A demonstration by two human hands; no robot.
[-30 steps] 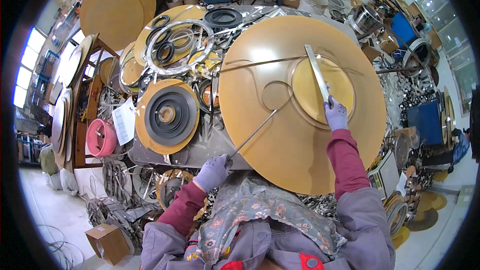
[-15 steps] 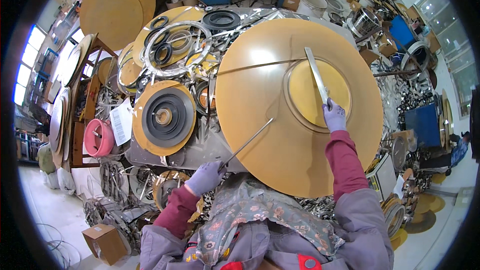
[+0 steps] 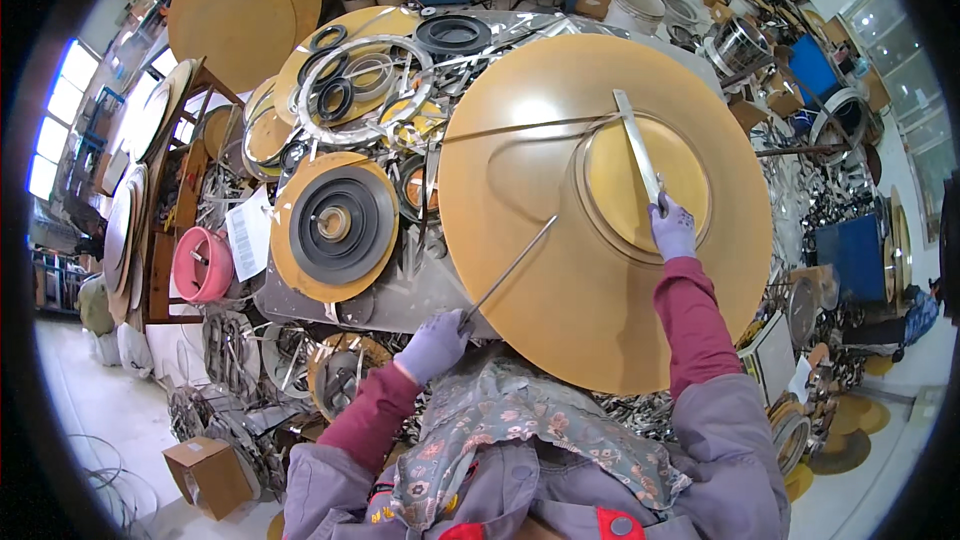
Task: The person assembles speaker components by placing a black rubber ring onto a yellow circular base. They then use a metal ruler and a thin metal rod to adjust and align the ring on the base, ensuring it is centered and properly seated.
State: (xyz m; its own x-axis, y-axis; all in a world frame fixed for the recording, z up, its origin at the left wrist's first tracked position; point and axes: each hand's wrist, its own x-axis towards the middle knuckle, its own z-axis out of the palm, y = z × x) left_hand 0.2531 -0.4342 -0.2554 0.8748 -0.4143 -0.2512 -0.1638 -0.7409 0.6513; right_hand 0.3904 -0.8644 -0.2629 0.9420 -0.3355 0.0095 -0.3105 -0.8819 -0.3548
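A large round tan disc (image 3: 520, 280) lies on the bench in front of me, with a yellow circle (image 3: 625, 170) inside a ring-shaped groove. My gloved right hand (image 3: 675, 230) is closed on the near end of a flat metal bar (image 3: 636, 145), which slants over the yellow circle. At the disc's near left edge my gloved left hand (image 3: 436, 345) grips the dark end of a thin metal rod (image 3: 515, 262). The rod's tip points at the disc's middle. A thin dark strip (image 3: 520, 127) runs across the disc to the groove, with a curved line below it.
Left of the large disc sits a smaller tan disc with dark rings (image 3: 335, 225). Metal rings (image 3: 325, 125) and scrap strips cover the bench behind. A pink bucket (image 3: 203, 265) and a paper sheet (image 3: 248, 232) are farther left. A cardboard box (image 3: 208, 475) stands on the floor.
My left hand has moved slightly right and away from me, carrying the rod farther over the disc. The curved line below the strip now bows wider. My right hand stays on the bar.
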